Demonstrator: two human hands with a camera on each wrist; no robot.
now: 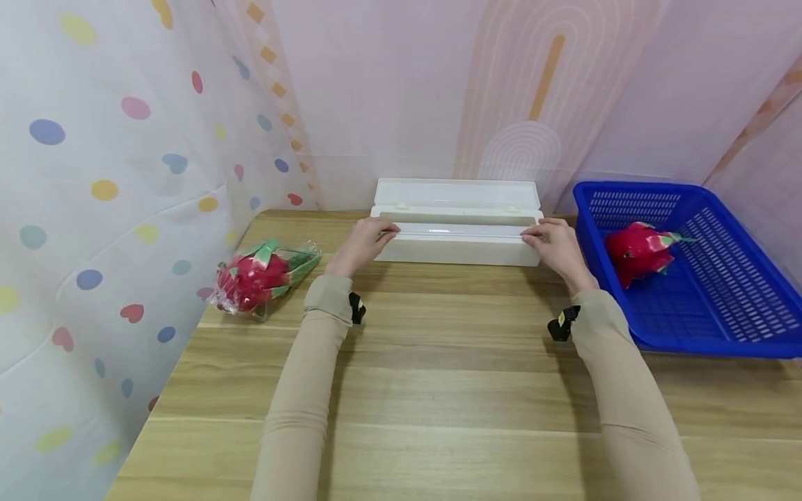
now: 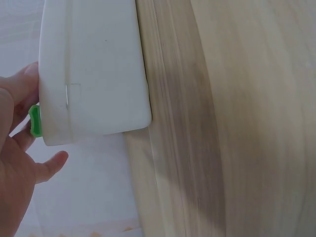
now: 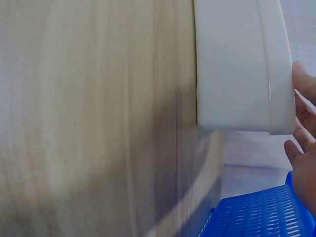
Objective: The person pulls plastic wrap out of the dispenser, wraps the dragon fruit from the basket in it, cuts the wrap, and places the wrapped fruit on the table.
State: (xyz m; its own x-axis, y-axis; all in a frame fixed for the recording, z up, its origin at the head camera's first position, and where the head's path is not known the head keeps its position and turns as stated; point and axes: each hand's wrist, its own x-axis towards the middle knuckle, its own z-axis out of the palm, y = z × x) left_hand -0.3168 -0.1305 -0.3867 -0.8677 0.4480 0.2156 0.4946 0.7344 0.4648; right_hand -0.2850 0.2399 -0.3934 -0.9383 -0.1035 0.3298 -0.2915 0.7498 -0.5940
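A long white cling film dispenser (image 1: 457,252) stands at the back of the table, its lid (image 1: 457,194) tipped up behind it. A glossy pale strip (image 1: 438,229) runs along its front top edge. My left hand (image 1: 361,243) pinches the left end of that edge with thumb and fingers. At the right end, my right hand (image 1: 557,249) pinches the same edge. In the left wrist view a small green piece (image 2: 35,121) shows at the dispenser's end, between my fingers. The right wrist view shows my right fingers (image 3: 304,79) against the dispenser's top edge.
A red dragon fruit (image 1: 253,277) in clear wrap lies on the table at the left. Beside my right arm stands a blue plastic basket (image 1: 708,344) holding another dragon fruit (image 1: 639,252). Patterned curtains (image 1: 388,90) hang right behind the dispenser and along the left.
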